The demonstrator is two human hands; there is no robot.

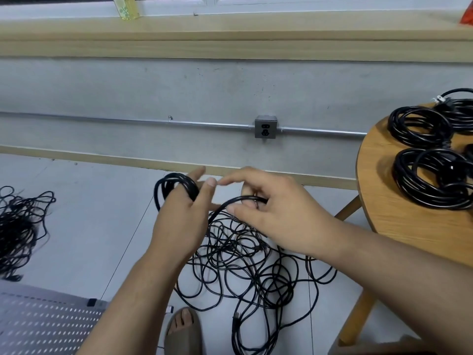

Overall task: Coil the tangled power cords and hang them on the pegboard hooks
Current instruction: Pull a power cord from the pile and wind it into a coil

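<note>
Pinching cord (239,200), right hand (281,219); coil (174,184) looped over straight fingers of left hand (179,221). Below grip, tangle (243,267) on grey floor (89,213); table (394,201) rightward, cut off.

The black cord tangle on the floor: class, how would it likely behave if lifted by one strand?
Probably floppy: the black strand pinched in the right hand droops in a curve. The black cord tangle would likely rise in a clump, since its loops cross repeatedly.

Pegboard (38,326): cropped at left and bottom edges.
Left floor tangle (18,226): cropped at left edge.
Coils (419,129) on surface (384,201): rightmost cropped at right edge.
Left hand (179,224): most fingers hidden inside wound coil (174,184).
Right hand (281,216): covers part of pinched cord (243,199).
</note>
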